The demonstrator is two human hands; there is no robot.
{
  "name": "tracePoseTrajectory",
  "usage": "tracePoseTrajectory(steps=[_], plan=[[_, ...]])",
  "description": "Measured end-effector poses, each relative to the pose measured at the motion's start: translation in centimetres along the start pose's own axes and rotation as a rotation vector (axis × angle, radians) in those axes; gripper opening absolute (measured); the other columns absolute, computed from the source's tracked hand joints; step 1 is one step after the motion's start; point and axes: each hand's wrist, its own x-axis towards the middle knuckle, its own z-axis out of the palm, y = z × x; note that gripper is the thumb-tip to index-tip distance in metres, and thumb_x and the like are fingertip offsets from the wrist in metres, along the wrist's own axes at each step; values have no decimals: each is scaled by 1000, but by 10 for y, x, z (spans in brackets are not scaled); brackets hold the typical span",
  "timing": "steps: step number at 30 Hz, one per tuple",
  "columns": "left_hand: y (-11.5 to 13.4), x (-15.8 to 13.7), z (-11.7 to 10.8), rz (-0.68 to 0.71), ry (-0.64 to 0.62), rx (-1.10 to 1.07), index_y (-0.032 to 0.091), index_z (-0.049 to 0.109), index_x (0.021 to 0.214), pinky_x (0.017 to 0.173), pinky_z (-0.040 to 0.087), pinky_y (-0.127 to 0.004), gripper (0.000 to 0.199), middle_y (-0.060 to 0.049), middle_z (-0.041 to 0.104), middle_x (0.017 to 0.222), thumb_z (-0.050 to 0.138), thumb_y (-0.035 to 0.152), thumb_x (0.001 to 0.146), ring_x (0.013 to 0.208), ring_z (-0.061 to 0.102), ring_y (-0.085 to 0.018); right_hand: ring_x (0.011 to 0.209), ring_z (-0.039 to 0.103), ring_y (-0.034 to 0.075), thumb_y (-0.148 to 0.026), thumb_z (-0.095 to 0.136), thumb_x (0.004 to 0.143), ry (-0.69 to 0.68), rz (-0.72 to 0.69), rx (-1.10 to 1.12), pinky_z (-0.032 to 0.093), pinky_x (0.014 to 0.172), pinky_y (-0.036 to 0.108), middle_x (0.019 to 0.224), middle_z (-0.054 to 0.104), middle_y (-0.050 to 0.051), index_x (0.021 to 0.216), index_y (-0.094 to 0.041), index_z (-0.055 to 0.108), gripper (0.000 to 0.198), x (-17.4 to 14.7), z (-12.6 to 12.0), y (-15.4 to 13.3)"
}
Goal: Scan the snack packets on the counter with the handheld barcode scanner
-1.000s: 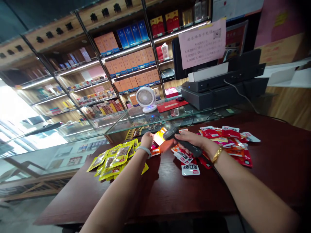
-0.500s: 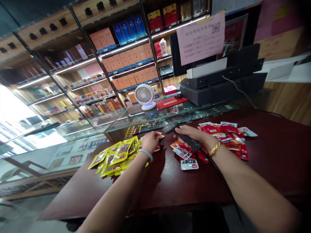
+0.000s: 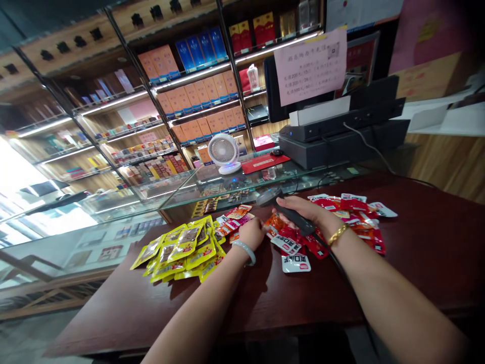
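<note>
My right hand [image 3: 299, 211] is wrapped round the handle of a black corded barcode scanner [image 3: 293, 215], its head pointing left. My left hand [image 3: 251, 233] is low over the table at the left edge of a pile of red, orange and white snack packets [image 3: 291, 245]. Its fingertips are close to an orange packet [image 3: 273, 222]; the back of the hand hides most of the fingers, so a grip cannot be made out. Left of it lie several pink and orange packets [image 3: 235, 217] beside a heap of yellow snack packets [image 3: 185, 250].
The dark red wooden table [image 3: 125, 313] meets a glass counter [image 3: 212, 189] bearing a white fan [image 3: 224, 151] and a red mat [image 3: 263, 163]. A black cash register [image 3: 341, 136] stands behind. More red packets [image 3: 354, 217] lie at right. The scanner's cable [image 3: 352, 283] hangs over the table's front edge.
My left hand has moved right and down from the small pink and orange packets, leaving the packet it held there, to the edge of the right pile. My right hand still holds the scanner.
</note>
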Motion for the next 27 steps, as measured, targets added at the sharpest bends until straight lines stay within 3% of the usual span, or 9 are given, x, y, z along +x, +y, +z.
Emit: tracePoseTrajectory(steps=[7,16,21,24,27], plan=[[-43,4,-23,-103,188,-228,20,55,87,63,40,-24,13,-3,67,80,57,33,84,70,61,-15,35,54,9,-61,58,83,19,-6,-14,43,32,17,54,60,-1,88,-13,61,48,-4,1,-4],[-61,-2,-32,-118,223,-184,21,51,80,57,35,-24,18,-2,65,74,58,37,83,65,58,-15,33,52,8,-61,58,83,17,31,-18,42,33,18,53,59,-3,94,-13,61,49,-1,3,0],[-75,-6,-47,-178,205,-125,21,56,89,65,40,-27,19,-4,68,85,55,40,84,76,61,-19,34,52,9,-60,61,82,48,5,2,42,32,18,53,60,-1,82,-13,61,47,-6,7,-6],[-77,-9,-65,-237,400,103,21,58,101,81,42,-35,27,-9,67,101,57,41,83,99,59,-27,34,52,9,-59,63,81,94,-13,11,41,31,18,52,59,-1,76,-15,59,44,-12,10,-12],[-60,-4,-68,-149,507,231,23,59,111,94,37,-40,35,-11,61,118,59,42,81,115,49,-30,34,51,9,-57,64,81,143,-20,6,40,30,18,52,59,-1,75,-15,58,43,-17,10,-16]])
